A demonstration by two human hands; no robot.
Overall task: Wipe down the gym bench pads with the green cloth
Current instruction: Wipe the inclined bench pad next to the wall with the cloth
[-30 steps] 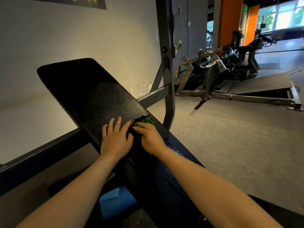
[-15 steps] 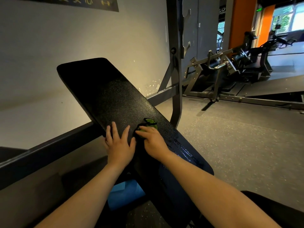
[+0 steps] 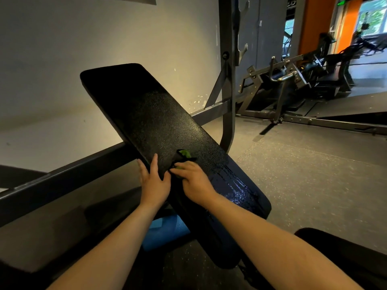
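— Right grip [image 3: 194, 181]: your fingers are curled over the green cloth [image 3: 185, 153], pressing it on the lower middle of the bench pad [image 3: 146, 114]. That matches a second ago; it has barely travelled.

— So what has changed?

— Your left grip [image 3: 155, 183]. It lay flat on the pad's top beside the cloth. Now it has slid outward and straddles the pad's left edge, fingers fairly straight and holding nothing. One finger and the thumb are on top, the rest off the side.

— What does that mean for the wipe?

— I judge you are bracing the pad, which clears the surface beside the cloth for a stroke. A wet sheen [image 3: 236, 189] shows only on the low end, right of your right grip. The long upper stretch looks dry, so most of the wiping seems left.

— Where next?

— Probably up the slope, toward the far end near the wall [image 3: 62, 59].
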